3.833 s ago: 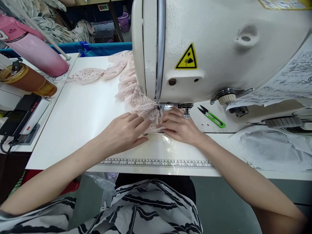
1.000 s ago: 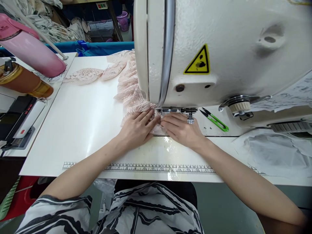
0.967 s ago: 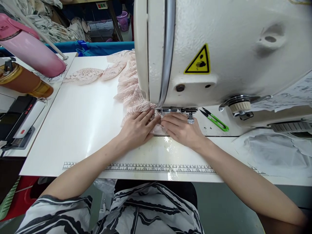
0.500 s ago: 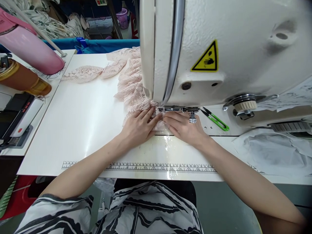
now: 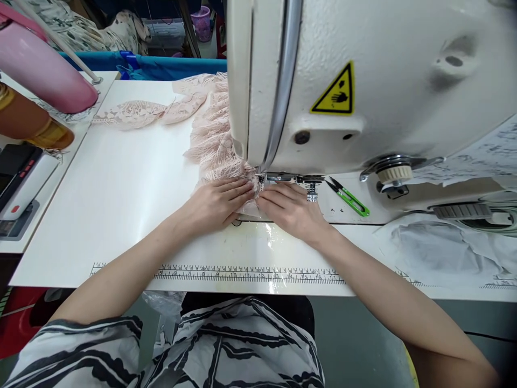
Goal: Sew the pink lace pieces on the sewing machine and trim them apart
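Where forearms (image 5: 125, 269) converge, left hand (image 5: 218, 200) flat on lace (image 5: 212, 143), right hand (image 5: 288, 210) bent, grip unclear

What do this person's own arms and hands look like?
The left hand and right hand are bare: no glove, ring or watch shows. A white sleeve with black, wavy-edged stripes ends near the left elbow; no right sleeve shows.

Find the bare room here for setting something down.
Bare: white tabletop between pink lace and left forearm; smaller, between left forearm, right forearm and printed ruler. Crowded: at the sewing machine, where left hand and right hand flank lace.
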Available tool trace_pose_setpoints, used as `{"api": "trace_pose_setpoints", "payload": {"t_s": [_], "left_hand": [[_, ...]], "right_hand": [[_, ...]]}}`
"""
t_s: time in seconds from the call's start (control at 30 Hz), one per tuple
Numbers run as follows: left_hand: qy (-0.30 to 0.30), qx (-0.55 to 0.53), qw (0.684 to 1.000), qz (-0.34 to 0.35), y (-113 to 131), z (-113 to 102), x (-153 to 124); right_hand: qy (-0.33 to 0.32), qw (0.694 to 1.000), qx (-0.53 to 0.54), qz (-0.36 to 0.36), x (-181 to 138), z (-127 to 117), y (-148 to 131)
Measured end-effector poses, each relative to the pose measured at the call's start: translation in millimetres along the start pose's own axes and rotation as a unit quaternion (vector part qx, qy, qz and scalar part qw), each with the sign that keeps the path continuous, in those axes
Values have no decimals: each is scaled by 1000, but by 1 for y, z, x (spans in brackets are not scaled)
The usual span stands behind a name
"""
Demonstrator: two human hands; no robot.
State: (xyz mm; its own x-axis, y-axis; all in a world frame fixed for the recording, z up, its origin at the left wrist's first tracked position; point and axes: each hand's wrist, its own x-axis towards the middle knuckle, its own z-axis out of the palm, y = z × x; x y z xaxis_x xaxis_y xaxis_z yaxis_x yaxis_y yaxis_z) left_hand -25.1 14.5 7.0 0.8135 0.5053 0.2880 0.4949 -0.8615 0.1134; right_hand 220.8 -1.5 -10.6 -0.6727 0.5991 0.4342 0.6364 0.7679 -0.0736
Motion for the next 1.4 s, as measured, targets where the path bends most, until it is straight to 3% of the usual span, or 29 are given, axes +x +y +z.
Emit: {"api": "trace_pose_setpoints", "payload": {"t_s": [0.3,0.6,0.87,1.4], "left_hand": [[2,-25,1000,-19,-4,1,-1],[12,39,999,-7,1,3,-1],[9,55,998,-9,5,7,-3],[4,88,994,-65,18,11,0]], "right_hand": [[8,1000,22,6,3,6,-7],[11,1000,14,3,5,4,-9],[72,996,-11,-46,7,0,-10],[49,998,-8,-32,3,-3,-5]]}}
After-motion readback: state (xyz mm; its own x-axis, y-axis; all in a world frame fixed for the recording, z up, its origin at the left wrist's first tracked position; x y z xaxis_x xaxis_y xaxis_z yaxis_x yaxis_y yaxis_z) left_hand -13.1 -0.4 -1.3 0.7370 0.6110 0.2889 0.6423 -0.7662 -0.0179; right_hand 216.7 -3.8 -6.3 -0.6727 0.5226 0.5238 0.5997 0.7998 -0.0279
